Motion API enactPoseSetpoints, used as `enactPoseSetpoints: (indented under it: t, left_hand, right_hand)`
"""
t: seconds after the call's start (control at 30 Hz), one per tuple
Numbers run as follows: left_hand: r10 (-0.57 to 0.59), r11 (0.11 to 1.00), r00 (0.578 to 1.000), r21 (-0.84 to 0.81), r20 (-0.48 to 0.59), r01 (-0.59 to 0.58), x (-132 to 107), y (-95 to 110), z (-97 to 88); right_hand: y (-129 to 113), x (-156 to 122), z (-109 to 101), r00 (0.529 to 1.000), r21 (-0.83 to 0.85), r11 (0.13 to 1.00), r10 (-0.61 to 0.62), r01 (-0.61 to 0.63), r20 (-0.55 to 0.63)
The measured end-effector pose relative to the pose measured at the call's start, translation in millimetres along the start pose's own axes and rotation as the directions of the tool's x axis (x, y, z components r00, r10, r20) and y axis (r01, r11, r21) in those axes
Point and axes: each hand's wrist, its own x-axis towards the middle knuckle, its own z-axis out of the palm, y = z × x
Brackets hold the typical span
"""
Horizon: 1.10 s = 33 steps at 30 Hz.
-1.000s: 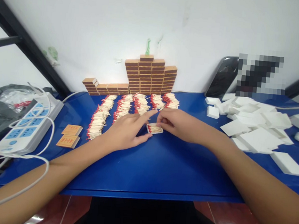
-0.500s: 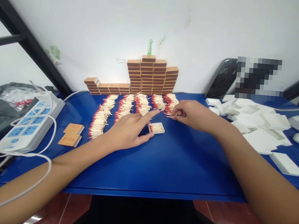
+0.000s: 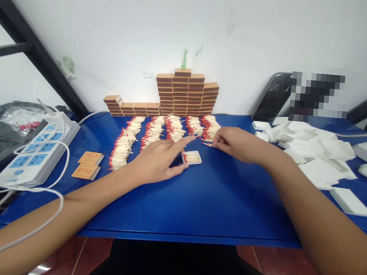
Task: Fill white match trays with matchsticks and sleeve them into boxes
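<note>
My left hand (image 3: 159, 159) rests over the table with thumb and index finger stretched apart. Its thumb tip is at the near left corner of a small white matchbox tray (image 3: 198, 160), which holds several red-tipped matches (image 3: 190, 158). To the right, my right hand (image 3: 231, 142) has thumb and fingers pinched on a match (image 3: 207, 144), red head pointing left. That match is just in front of the rightmost row of matches (image 3: 210, 128). More rows of matches (image 3: 125, 143) lie to the left, one partly behind my left hand.
Brown matchboxes (image 3: 187, 93) are stacked against the wall. Two orange matchboxes (image 3: 86, 171) lie at the left, near a power strip (image 3: 37, 150) with loose white cables. White trays (image 3: 314, 144) are heaped at the right beside a dark phone-like object (image 3: 272, 96). The table is blue (image 3: 190, 211).
My right hand has shifted slightly right and toward me, with the match still in its pinch. My left hand and the tray have hardly moved.
</note>
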Motion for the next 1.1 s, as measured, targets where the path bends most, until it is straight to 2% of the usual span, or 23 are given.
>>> enactPoseSetpoints:
  t: [0.27, 0.43, 0.6, 0.7, 0.83, 0.97, 1.1]
  left_hand:
    - [-0.002, 1.000, 1.000, 0.007, -0.002, 0.002, 0.1, -0.8, 0.6]
    - [-0.007, 1.000, 1.000, 0.013, 0.006, 0.007, 0.0, -0.8, 1.0]
    - [-0.008, 1.000, 1.000, 0.015, 0.009, 0.007, -0.4, 0.0, 0.3]
    - [-0.015, 1.000, 1.000, 0.021, 0.016, 0.014, -0.3, 0.1, -0.1]
    - [-0.021, 0.999, 1.000, 0.030, 0.015, 0.020, -0.3, -0.3, 0.3]
    - [-0.011, 1.000, 1.000, 0.020, 0.005, 0.011, -0.3, -0.8, 0.9]
    - [0.007, 1.000, 1.000, 0.012, -0.006, -0.007, 0.0, -1.0, 1.0]
  right_hand:
    - [-4.4, -2.1, -4.1, 0.999, 0.056, 0.998, -0.012, 0.014, -0.034]
    - [-6.0, -1.0, -3.2, 1.000, 0.034, 0.999, -0.005, 0.005, 0.017]
    - [-1.3, -0.3, -1.9, 1.000, 0.036, 0.999, -0.005, 0.005, -0.004]
    - [2.3, -0.9, -1.9, 0.999, 0.037, 0.999, 0.026, -0.027, 0.027]
    - [2.8, 0.1, -0.3, 0.998, 0.052, 0.999, 0.006, -0.009, 0.056]
    - [-2.5, 1.5, 0.1, 1.000, 0.087, 0.996, -0.018, 0.016, 0.023]
    - [-5.1, 2.5, -1.1, 0.996, 0.088, 0.995, -0.037, 0.043, -0.077]
